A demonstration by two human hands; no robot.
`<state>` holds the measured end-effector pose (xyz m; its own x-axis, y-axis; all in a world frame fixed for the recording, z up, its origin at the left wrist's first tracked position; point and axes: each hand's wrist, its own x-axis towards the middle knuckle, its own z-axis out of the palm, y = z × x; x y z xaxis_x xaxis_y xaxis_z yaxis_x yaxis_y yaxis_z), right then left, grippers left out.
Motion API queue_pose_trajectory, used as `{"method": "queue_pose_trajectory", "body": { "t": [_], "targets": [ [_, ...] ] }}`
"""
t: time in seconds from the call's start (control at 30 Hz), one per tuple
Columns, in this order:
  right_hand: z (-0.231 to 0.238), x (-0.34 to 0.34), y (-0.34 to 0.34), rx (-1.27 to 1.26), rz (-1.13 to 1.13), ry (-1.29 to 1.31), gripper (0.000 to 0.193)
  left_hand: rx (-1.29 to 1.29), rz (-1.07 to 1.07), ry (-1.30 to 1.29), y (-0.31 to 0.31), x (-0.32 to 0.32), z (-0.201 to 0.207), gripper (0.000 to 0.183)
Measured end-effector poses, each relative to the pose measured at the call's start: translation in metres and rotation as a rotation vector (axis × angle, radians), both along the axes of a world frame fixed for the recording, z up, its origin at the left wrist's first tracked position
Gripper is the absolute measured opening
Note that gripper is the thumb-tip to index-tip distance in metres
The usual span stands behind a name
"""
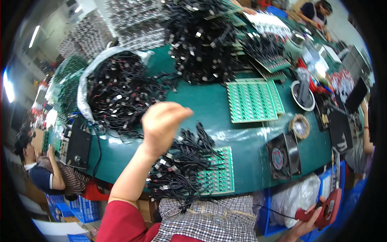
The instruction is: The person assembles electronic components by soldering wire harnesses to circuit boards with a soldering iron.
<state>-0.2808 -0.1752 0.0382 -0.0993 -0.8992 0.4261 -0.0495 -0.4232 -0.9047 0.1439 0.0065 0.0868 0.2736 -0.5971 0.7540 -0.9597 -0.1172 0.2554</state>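
My left hand is raised over the bench, its fingers pressed together toward the right. What they hold, if anything, I cannot make out. Below it lies a heap of black cables, partly covering a green circuit board panel at the bench's front edge. Low at the right, my right hand is wrapped round a red gun-shaped hand tool. A thin dark cord runs left from near this tool.
A bag of black cables stands at the left. Behind are a tall cable pile and stacked green panels. Right are a black fan, a tape roll and a white bowl. Other people sit around the bench.
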Motion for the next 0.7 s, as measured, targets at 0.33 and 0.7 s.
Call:
{"method": "queue_pose_trajectory", "body": {
  "t": [0.33, 0.7],
  "targets": [
    [-0.025, -0.016, 0.074, 0.353, 0.618, 0.068, 0.054, 0.594, -0.524, -0.135, -0.022, -0.084, -0.078, 0.027],
    [-0.049, 0.028, 0.067, 0.68, 1.025, 0.248, 0.051, 0.699, -0.602, -0.215, -0.021, -0.087, -0.087, 0.031]
  ]
}}
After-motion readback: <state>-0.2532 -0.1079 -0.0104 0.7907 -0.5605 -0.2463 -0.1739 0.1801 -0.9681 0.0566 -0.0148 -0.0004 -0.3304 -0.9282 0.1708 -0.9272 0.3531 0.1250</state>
